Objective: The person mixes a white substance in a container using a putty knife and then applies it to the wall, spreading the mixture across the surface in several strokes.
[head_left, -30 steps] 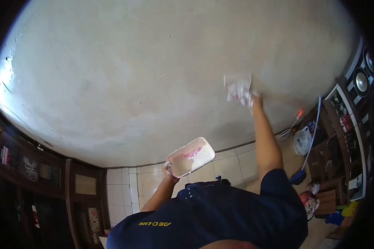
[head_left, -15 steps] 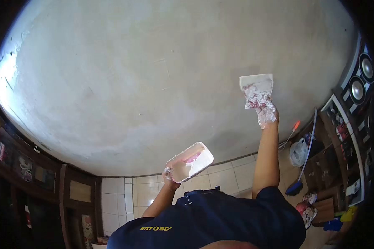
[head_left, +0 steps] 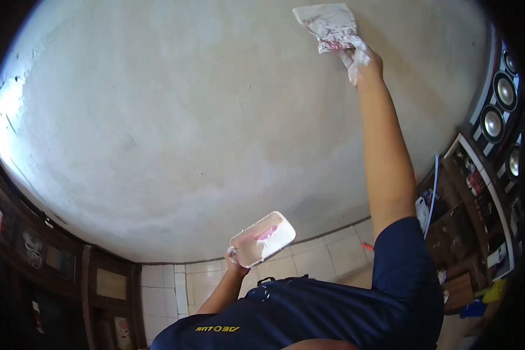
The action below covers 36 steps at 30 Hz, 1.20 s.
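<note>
My left hand grips the near left end of a shallow white container, which holds white paste and a pink patch. The container is held low in front of my body. My right hand, smeared with white, is raised high on an extended arm. Its fingers are closed on a wide, flat scraper whose lower part is covered in white and reddish smears. The scraper's broad edge points up, at the pale wall; whether it touches the surface I cannot tell.
Dark wooden cabinets stand at the left. To the right are round speakers, a shelf unit and a pale blue pole. Floor tiles run below the wall. A yellow item lies at the lower right.
My right hand has moved up and slightly left with the scraper, the arm stretching further. My left hand and the container have shifted slightly down and left in view.
</note>
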Each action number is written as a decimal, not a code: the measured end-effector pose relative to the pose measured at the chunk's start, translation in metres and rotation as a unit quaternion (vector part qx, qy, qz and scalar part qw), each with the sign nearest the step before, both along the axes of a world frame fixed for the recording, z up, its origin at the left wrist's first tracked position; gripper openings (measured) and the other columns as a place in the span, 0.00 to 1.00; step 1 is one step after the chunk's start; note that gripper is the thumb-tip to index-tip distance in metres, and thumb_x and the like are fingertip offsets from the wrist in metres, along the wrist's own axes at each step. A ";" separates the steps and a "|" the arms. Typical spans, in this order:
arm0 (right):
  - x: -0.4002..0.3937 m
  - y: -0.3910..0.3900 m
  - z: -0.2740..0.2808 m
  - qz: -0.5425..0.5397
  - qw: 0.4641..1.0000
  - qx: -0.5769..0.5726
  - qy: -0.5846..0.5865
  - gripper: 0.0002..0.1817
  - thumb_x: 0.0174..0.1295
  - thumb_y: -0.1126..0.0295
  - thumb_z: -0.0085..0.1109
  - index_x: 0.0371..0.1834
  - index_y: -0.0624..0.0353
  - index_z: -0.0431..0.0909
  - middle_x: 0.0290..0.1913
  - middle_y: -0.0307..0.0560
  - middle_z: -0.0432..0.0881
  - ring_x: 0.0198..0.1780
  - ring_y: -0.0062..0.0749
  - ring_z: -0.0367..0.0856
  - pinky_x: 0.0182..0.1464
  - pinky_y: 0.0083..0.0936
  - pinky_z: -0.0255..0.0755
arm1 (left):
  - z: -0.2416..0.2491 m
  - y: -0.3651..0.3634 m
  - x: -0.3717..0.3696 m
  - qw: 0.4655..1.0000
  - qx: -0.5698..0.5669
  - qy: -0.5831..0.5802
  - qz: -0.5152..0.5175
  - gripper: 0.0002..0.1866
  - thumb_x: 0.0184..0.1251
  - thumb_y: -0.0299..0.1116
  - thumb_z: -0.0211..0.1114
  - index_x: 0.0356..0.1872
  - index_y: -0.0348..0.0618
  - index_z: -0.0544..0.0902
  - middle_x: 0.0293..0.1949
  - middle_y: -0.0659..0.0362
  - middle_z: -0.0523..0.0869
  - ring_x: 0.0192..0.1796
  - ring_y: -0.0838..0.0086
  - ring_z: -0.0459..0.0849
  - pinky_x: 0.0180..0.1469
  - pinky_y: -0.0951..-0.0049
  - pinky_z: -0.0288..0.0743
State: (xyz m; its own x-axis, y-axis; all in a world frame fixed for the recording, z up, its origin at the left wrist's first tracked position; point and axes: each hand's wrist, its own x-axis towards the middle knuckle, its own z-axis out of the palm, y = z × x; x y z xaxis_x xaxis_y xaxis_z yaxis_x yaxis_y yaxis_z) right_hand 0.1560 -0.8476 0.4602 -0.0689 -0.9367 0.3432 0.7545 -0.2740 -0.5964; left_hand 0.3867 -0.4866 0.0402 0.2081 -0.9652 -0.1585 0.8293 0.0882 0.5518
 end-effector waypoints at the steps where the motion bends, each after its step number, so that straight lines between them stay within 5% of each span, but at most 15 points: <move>1: -0.002 -0.012 -0.012 -0.018 0.996 0.037 0.079 0.12 0.59 0.73 0.56 0.44 0.68 0.76 0.44 0.51 0.78 0.42 0.39 0.79 0.48 0.34 0.77 | -0.007 0.000 0.001 1.000 0.005 -0.014 0.015 0.30 0.61 0.49 0.43 0.58 0.36 0.69 0.55 0.49 0.75 0.57 0.55 0.75 0.60 0.53 0.69; 5: -0.007 0.009 -0.164 -0.005 0.988 0.139 0.070 0.15 0.59 0.70 0.56 0.48 0.64 0.76 0.48 0.50 0.78 0.46 0.40 0.79 0.49 0.39 0.77 | -0.005 0.000 0.005 1.000 -0.013 0.018 -0.005 0.30 0.62 0.48 0.42 0.57 0.36 0.70 0.56 0.49 0.74 0.57 0.56 0.75 0.60 0.54 0.69; 6: -0.018 -0.025 -0.257 0.109 0.988 0.104 -0.018 0.15 0.55 0.70 0.60 0.44 0.65 0.77 0.41 0.47 0.81 0.43 0.37 0.80 0.45 0.35 0.78 | -0.005 -0.001 0.006 0.999 -0.011 0.041 -0.015 0.29 0.62 0.47 0.42 0.57 0.36 0.70 0.56 0.49 0.74 0.57 0.55 0.74 0.60 0.53 0.69; 7: -0.017 0.014 -0.289 -0.037 0.959 0.263 0.103 0.14 0.54 0.70 0.61 0.43 0.65 0.77 0.42 0.47 0.80 0.43 0.38 0.80 0.44 0.36 0.78 | -0.015 -0.001 0.011 0.999 -0.007 0.042 -0.016 0.29 0.62 0.47 0.42 0.57 0.36 0.70 0.56 0.49 0.74 0.57 0.55 0.74 0.60 0.53 0.69; 10: -0.035 0.059 -0.408 0.023 0.930 0.366 0.041 0.20 0.58 0.68 0.55 0.53 0.64 0.72 0.50 0.48 0.78 0.51 0.39 0.77 0.54 0.36 0.73 | -0.033 -0.007 0.022 0.999 0.017 -0.020 -0.048 0.30 0.63 0.47 0.41 0.59 0.36 0.69 0.57 0.48 0.73 0.59 0.54 0.73 0.61 0.52 0.67; 12: -0.038 0.081 -0.392 0.030 0.920 0.388 0.042 0.22 0.58 0.69 0.55 0.57 0.65 0.69 0.52 0.50 0.76 0.52 0.39 0.76 0.53 0.37 0.73 | -0.015 -0.004 0.016 0.998 0.002 0.001 -0.057 0.30 0.63 0.48 0.41 0.60 0.36 0.68 0.58 0.47 0.73 0.59 0.53 0.72 0.62 0.52 0.66; 14: -0.045 0.090 -0.353 0.126 0.983 0.130 -0.037 0.25 0.59 0.67 0.52 0.59 0.66 0.66 0.52 0.53 0.76 0.48 0.42 0.78 0.46 0.39 0.76 | -0.011 -0.005 0.011 0.994 -0.059 0.019 -0.088 0.31 0.63 0.49 0.41 0.60 0.36 0.67 0.58 0.47 0.73 0.59 0.53 0.72 0.62 0.52 0.65; 16: -0.040 0.065 -0.261 0.082 0.995 0.056 -0.005 0.28 0.61 0.68 0.49 0.63 0.71 0.58 0.55 0.57 0.73 0.52 0.45 0.76 0.51 0.36 0.74 | -0.007 -0.002 0.009 0.997 -0.026 0.047 -0.062 0.30 0.63 0.49 0.42 0.59 0.35 0.68 0.57 0.46 0.73 0.59 0.53 0.73 0.62 0.52 0.66; 21: -0.016 0.026 -0.055 0.022 0.995 -0.093 -0.028 0.13 0.58 0.74 0.56 0.41 0.73 0.73 0.45 0.54 0.76 0.45 0.42 0.77 0.47 0.35 0.78 | -0.003 -0.003 0.007 0.996 -0.066 -0.005 -0.064 0.31 0.60 0.50 0.46 0.54 0.32 0.72 0.55 0.47 0.75 0.56 0.54 0.75 0.60 0.54 0.68; 26: -0.027 -0.030 -0.182 -0.044 0.990 0.121 0.060 0.17 0.58 0.67 0.58 0.47 0.68 0.74 0.41 0.47 0.79 0.42 0.39 0.79 0.44 0.34 0.78 | -0.010 -0.003 0.005 0.999 -0.020 0.018 -0.021 0.30 0.60 0.49 0.45 0.53 0.32 0.73 0.54 0.48 0.76 0.56 0.55 0.75 0.59 0.54 0.70; 27: -0.031 -0.064 -0.286 -0.284 0.913 0.047 0.288 0.15 0.57 0.67 0.58 0.45 0.64 0.76 0.40 0.47 0.80 0.39 0.40 0.80 0.40 0.35 0.79 | -0.012 -0.002 0.004 1.000 -0.009 0.019 -0.019 0.29 0.61 0.49 0.45 0.53 0.32 0.73 0.53 0.47 0.76 0.55 0.55 0.75 0.59 0.54 0.70; 28: -0.041 -0.045 -0.335 -0.145 0.957 0.204 0.144 0.16 0.57 0.68 0.59 0.47 0.62 0.76 0.41 0.48 0.80 0.40 0.41 0.80 0.41 0.37 0.78 | -0.012 -0.001 0.003 1.000 -0.004 0.021 -0.015 0.29 0.61 0.49 0.45 0.53 0.32 0.73 0.53 0.47 0.76 0.55 0.55 0.75 0.59 0.54 0.70; 30: -0.056 -0.005 -0.448 0.029 0.968 0.247 0.025 0.17 0.57 0.69 0.58 0.49 0.63 0.74 0.42 0.49 0.79 0.41 0.42 0.79 0.43 0.41 0.77 | -0.004 -0.003 0.002 0.999 0.040 0.012 -0.019 0.29 0.62 0.48 0.44 0.53 0.33 0.73 0.53 0.47 0.77 0.55 0.55 0.76 0.58 0.54 0.70; 33: -0.051 0.083 -0.463 0.024 0.922 0.384 0.025 0.18 0.56 0.70 0.57 0.48 0.68 0.73 0.45 0.53 0.78 0.45 0.40 0.79 0.47 0.39 0.75 | -0.011 -0.004 0.001 1.000 0.007 -0.007 -0.012 0.28 0.63 0.48 0.44 0.53 0.34 0.73 0.52 0.46 0.77 0.54 0.56 0.76 0.58 0.55 0.71; 36: -0.048 0.068 -0.436 0.101 0.947 0.279 -0.118 0.21 0.60 0.69 0.51 0.55 0.70 0.67 0.52 0.56 0.75 0.52 0.44 0.75 0.52 0.42 0.72 | -0.037 -0.006 0.011 1.000 0.014 0.004 -0.007 0.27 0.63 0.47 0.45 0.53 0.35 0.73 0.52 0.47 0.77 0.54 0.56 0.77 0.57 0.55 0.72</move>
State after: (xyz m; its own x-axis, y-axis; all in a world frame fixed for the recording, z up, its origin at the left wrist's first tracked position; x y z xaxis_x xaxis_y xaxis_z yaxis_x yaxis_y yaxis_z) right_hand 0.1079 -0.7794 0.0240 0.1189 -0.9699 -0.2127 0.8887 0.1995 -0.4128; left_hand 0.3979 -0.4931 0.0031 0.1926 -0.9633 -0.1870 0.8344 0.0605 0.5478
